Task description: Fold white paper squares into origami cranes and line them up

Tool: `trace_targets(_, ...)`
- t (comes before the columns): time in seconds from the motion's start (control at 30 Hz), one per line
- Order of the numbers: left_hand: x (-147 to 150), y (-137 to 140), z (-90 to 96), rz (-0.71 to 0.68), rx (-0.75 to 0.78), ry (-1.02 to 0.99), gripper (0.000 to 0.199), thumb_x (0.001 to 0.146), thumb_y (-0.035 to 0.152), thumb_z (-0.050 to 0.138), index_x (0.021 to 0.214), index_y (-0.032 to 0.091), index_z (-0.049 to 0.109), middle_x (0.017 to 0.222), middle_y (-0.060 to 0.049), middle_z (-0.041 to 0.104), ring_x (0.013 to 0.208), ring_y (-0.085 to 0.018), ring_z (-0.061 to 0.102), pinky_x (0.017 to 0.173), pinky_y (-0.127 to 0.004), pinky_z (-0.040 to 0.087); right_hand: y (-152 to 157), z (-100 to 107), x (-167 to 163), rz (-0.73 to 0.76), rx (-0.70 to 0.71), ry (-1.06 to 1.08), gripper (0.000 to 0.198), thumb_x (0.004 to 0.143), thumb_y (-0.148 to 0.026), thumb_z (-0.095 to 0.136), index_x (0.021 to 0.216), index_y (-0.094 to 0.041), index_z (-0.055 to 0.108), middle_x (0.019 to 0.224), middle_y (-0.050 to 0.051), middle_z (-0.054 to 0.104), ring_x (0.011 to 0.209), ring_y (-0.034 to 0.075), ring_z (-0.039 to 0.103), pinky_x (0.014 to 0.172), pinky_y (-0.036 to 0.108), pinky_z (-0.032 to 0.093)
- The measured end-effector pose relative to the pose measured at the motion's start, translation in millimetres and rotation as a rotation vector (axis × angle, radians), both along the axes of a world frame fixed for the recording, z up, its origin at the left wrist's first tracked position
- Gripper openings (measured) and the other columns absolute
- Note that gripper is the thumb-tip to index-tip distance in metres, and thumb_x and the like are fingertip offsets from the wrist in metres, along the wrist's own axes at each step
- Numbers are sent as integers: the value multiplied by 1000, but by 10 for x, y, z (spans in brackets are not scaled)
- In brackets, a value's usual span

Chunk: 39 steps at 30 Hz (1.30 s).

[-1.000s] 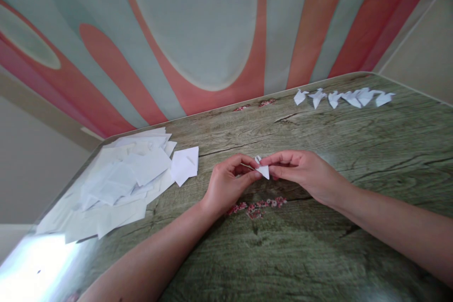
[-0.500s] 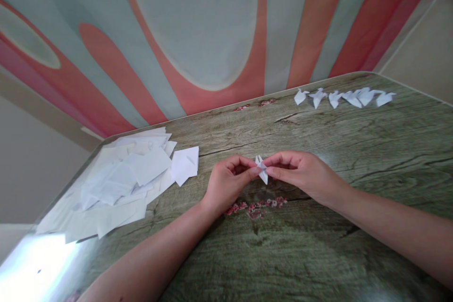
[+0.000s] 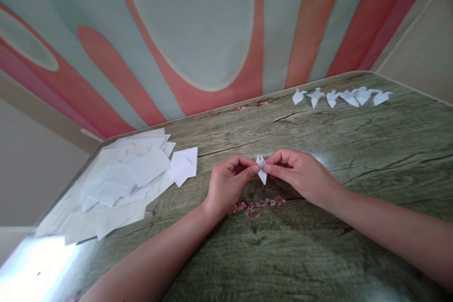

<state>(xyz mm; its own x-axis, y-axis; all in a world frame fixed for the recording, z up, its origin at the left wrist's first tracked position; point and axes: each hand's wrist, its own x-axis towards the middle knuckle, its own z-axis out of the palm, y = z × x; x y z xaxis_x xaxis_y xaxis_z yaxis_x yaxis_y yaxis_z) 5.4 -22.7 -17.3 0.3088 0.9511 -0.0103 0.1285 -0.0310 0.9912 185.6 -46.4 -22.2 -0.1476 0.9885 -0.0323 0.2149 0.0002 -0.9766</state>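
Note:
A small white folded-paper piece [image 3: 262,177] is held above the middle of the table, one pointed end toward me and two narrow points away from me. My left hand [image 3: 230,177] pinches its left side between thumb and fingers. On the opposite side, my right hand [image 3: 297,170] grips it in the same way, thumb in front. The fingertips of both hands nearly meet and cover part of the folds.
The wood-patterned table [image 3: 283,250] meets a striped wall at the back. Loose white paper sheets [image 3: 116,179] lie piled at left, beside a folded paper square [image 3: 184,165]. Several white paper cranes [image 3: 332,98] stand in a row at the back right.
Both hands still pinch the folded paper in nearly the same place. The right hand's fingers have shifted slightly, and the whole view has moved a little.

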Motion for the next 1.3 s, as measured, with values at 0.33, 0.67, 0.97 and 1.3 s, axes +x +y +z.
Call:
trace_targets(0.33,-21,-2,6,0,82,119,19,78,33,70,78,14,65,76,-3,68,69,-13,61,66,-24,48,-6,-41,8,7,14,37,19,84,-39,61,81,-20,64,77,-1,67,73,15,58,67,27,43)
trace_targets(0.67,22,6,21,12,11,57,20,76,31,72,72,13,64,68,-3,67,63,-12,60,63,-23,47,9,-21,-4,-44,1,39,16,82,-35,63,80,-19,66,78,0,68,73,14,59,68,27,43)
trace_targets(0.97,28,4,27,47,33,43,19,74,29,73,71,13,63,70,-2,67,63,-11,60,62,-22,47,17,-33,-35,-88,-26,64,16,79,-35,65,77,-19,66,74,-1,67,68,13,57,63,26,42)
trace_targets(1.3,15,57,12,-48,-110,80,17,77,30,68,74,13,65,64,-1,66,59,-10,59,62,-22,46,42,-88,-17,-80,-19,116,17,77,-33,68,82,-19,60,73,-1,67,67,13,59,61,25,44)
